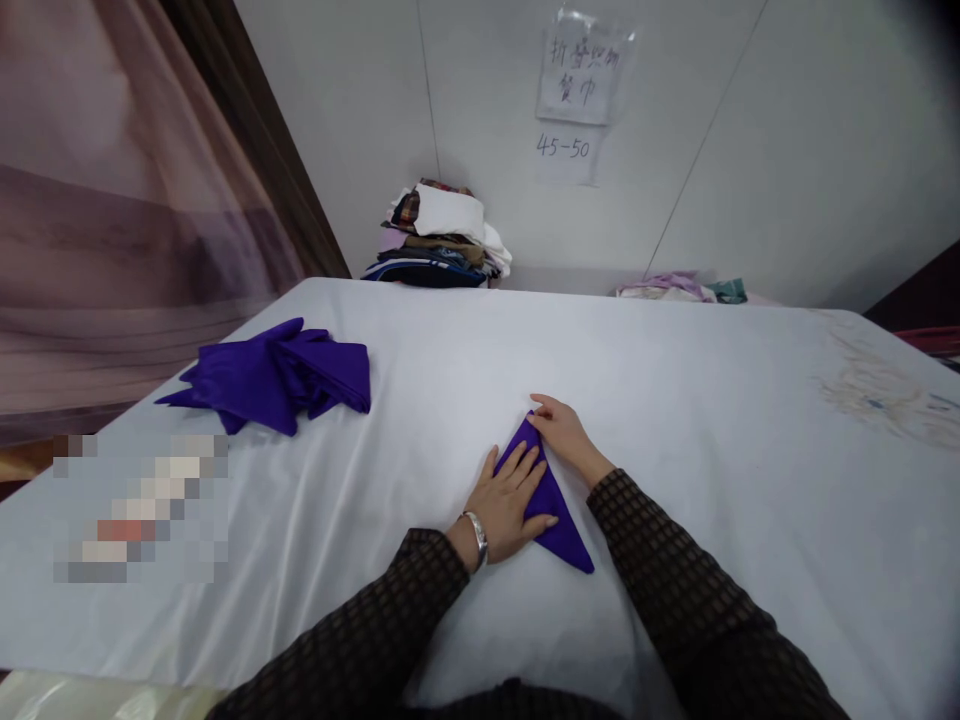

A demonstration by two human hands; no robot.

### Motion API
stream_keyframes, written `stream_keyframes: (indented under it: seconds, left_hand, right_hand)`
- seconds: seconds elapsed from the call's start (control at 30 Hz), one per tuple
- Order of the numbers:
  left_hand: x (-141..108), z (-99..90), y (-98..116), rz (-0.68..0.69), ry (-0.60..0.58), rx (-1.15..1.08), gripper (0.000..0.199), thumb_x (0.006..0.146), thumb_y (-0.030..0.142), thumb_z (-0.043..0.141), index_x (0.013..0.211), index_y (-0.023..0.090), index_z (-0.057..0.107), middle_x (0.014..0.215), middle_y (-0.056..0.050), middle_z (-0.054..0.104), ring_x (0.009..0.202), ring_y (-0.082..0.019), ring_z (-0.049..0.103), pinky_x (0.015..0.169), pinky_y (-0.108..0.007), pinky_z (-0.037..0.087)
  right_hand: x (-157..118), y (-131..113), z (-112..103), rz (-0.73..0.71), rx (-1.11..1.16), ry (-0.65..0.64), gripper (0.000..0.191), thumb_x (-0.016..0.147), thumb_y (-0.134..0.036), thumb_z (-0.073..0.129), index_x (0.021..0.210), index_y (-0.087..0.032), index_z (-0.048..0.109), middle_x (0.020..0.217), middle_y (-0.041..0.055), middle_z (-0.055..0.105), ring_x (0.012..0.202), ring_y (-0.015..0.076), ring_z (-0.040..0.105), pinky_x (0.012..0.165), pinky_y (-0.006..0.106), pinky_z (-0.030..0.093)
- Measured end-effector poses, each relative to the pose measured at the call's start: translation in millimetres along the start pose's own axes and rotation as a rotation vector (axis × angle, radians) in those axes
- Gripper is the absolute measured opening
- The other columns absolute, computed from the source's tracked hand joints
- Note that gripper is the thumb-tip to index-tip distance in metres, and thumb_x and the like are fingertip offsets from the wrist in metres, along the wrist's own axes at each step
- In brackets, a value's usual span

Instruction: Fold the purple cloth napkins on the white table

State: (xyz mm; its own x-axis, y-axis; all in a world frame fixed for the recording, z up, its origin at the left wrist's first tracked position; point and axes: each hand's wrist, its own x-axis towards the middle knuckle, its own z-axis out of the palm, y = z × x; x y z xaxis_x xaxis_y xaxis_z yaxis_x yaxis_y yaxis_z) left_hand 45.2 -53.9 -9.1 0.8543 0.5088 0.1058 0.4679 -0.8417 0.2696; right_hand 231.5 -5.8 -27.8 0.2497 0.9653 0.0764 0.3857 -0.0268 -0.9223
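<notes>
From my end, I have the purple cloth (564,535) near the middle of the white-covered counter (712,430), folded into a narrow triangle with one point aimed away from me. My left hand (511,505) lies flat on it, fingers spread, gripping nothing; my right hand (559,425) pinches the far tip. I judge the folding partway along: the triangle is formed, but I can't tell whether more folds remain. Over to the left, a heap of purple fabric (277,380) lies loosely piled, apart from both hands.
</notes>
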Motion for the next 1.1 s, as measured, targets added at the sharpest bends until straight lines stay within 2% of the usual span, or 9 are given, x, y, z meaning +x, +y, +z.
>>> stream_keyframes:
  seconds: [0.13, 0.3, 0.57, 0.7, 0.8, 1.0, 1.1]
  left_hand:
    - [0, -2.5, 1, -0.003, -0.020, -0.016, 0.071, 0.087, 0.063, 0.029, 0.142, 0.018, 0.030, 0.149, -0.011, 0.029, 0.140, -0.027, 0.015, 0.111, -0.057, 0.006]
    - [0, -5.1, 1, -0.001, -0.030, -0.028, 0.071, 0.087, 0.062, 0.031, 0.142, 0.018, 0.030, 0.149, -0.012, 0.030, 0.139, -0.029, 0.016, 0.111, -0.059, 0.007]
    - [-1, -4.4, 0, 0.000, -0.029, -0.036, 0.071, 0.087, 0.062, 0.032, 0.142, 0.018, 0.029, 0.149, -0.011, 0.030, 0.139, -0.028, 0.016, 0.111, -0.058, 0.006]
    - [0, -4.0, 0, 0.000, -0.031, -0.027, 0.071, 0.086, 0.062, 0.033, 0.142, 0.018, 0.030, 0.148, -0.012, 0.031, 0.139, -0.029, 0.018, 0.111, -0.058, 0.007]
    - [-1, -3.9, 0, -0.002, -0.033, -0.032, 0.070, 0.087, 0.063, 0.032, 0.142, 0.018, 0.031, 0.148, -0.012, 0.030, 0.139, -0.029, 0.018, 0.111, -0.058, 0.007]
    - [0, -5.2, 1, -0.003, -0.034, -0.043, 0.070, 0.087, 0.062, 0.033, 0.142, 0.019, 0.030, 0.149, -0.012, 0.029, 0.139, -0.029, 0.016, 0.111, -0.057, 0.005]
    - [0, -4.6, 1, -0.001, -0.027, -0.036, 0.070, 0.087, 0.062, 0.033, 0.142, 0.019, 0.030, 0.149, -0.011, 0.029, 0.139, -0.028, 0.017, 0.111, -0.057, 0.005]
  right_hand:
    - [0, 1, -3, 0.002, 0.091, -0.023, 0.040, 0.074, -0.026, 0.056, 0.113, -0.017, 0.061, 0.068, -0.0030, 0.060, 0.063, 0.0127, 0.054, 0.064, 0.026, 0.045]
    - [-1, 1, -3, 0.030, 0.067, -0.034, 0.039, 0.076, -0.024, 0.053, 0.114, -0.019, 0.061, 0.071, -0.0018, 0.063, 0.064, 0.0134, 0.057, 0.064, 0.026, 0.048]
    - [-4, -14, -8, 0.124, 0.135, -0.025, 0.036, 0.083, -0.031, 0.050, 0.114, -0.017, 0.061, 0.071, 0.0019, 0.066, 0.063, 0.0155, 0.060, 0.065, 0.029, 0.050]
    - [-5, -10, -8, 0.075, 0.117, -0.057, 0.041, 0.080, -0.035, 0.056, 0.116, -0.017, 0.059, 0.069, -0.0005, 0.064, 0.065, 0.0147, 0.059, 0.067, 0.028, 0.049]
    - [-5, -4, -6, 0.015, 0.075, -0.067, 0.045, 0.074, -0.028, 0.061, 0.118, -0.018, 0.058, 0.079, -0.0004, 0.064, 0.072, 0.0138, 0.059, 0.071, 0.027, 0.048]
    - [-3, -3, -4, 0.031, 0.086, -0.058, 0.042, 0.074, -0.022, 0.057, 0.116, -0.018, 0.060, 0.074, -0.0021, 0.062, 0.068, 0.0128, 0.058, 0.068, 0.025, 0.047]
    - [-4, -7, -5, 0.002, -0.062, -0.046, 0.038, 0.079, -0.021, 0.053, 0.116, -0.020, 0.060, 0.075, -0.0014, 0.064, 0.069, 0.0141, 0.058, 0.070, 0.027, 0.047]
